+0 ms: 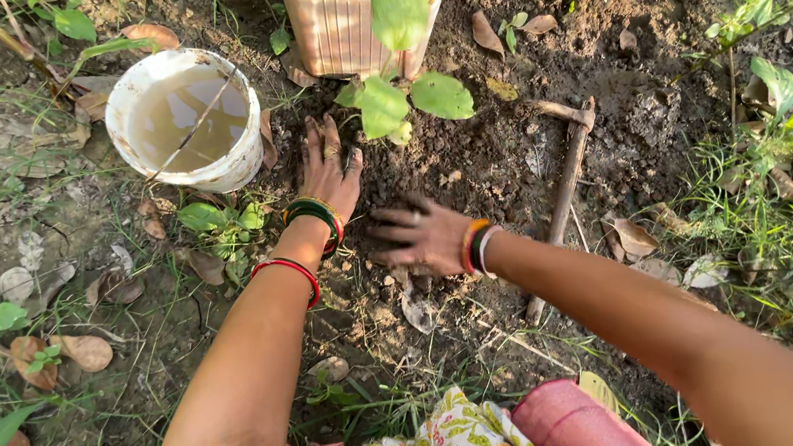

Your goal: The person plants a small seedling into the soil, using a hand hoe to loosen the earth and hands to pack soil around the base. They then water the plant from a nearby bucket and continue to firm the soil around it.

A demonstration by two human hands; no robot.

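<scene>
A small sapling [399, 102] stands at upper centre, its stem upright and its broad green leaves spread flat toward the camera, hiding the stem itself. The left hand [329, 166] and right hand [423, 235] lie flat with fingers spread on dark soil [500, 160] just below it, grasping nothing. Mud blurs the fingertips.

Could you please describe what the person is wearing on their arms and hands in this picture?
Both arms are bare, with no sleeves. The left hand has a ring on one finger, a stack of green, red and gold bangles at the wrist, and a single red bangle further up the forearm. The right hand has orange, dark and white bangles at the wrist. Both hands are smeared with soil.
</scene>
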